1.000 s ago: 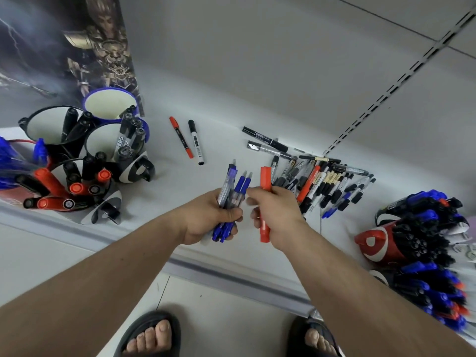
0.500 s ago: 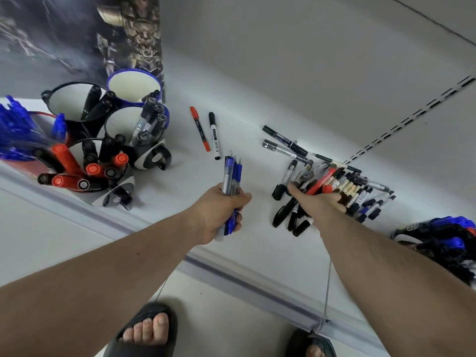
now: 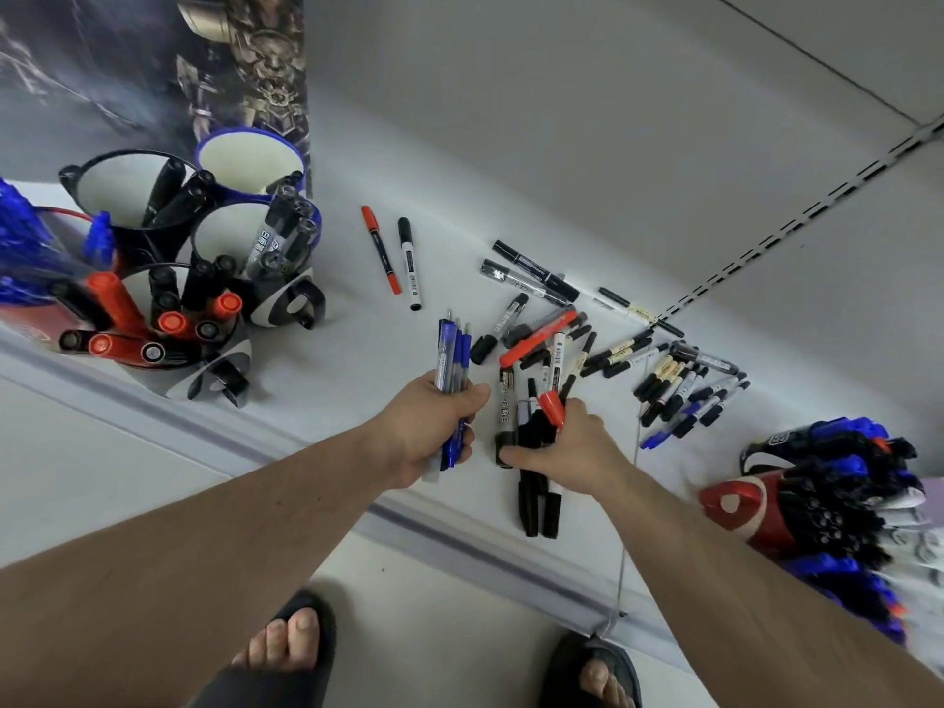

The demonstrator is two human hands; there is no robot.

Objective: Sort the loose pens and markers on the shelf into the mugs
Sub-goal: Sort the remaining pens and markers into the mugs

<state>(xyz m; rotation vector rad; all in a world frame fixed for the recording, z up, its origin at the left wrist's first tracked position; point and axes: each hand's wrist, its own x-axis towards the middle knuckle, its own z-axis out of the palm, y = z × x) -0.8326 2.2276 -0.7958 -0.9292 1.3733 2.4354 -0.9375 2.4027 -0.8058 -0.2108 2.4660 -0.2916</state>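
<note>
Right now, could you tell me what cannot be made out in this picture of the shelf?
Head view:
- Markers under the right hand: the hand covers their middles, so their number is unclear.
- Blue pens in the left hand: the fingers hide their barrels.
- Red mug: cut off by the right edge and blurred.
- Marker labels: too small to read.

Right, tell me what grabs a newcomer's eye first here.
The two hands at centre: the left hand grips a bundle of blue pens, while the right hand gathers a clutch of black markers from the shelf. Next, the loose pile of markers behind them, and the stuffed mugs at far left.
</note>
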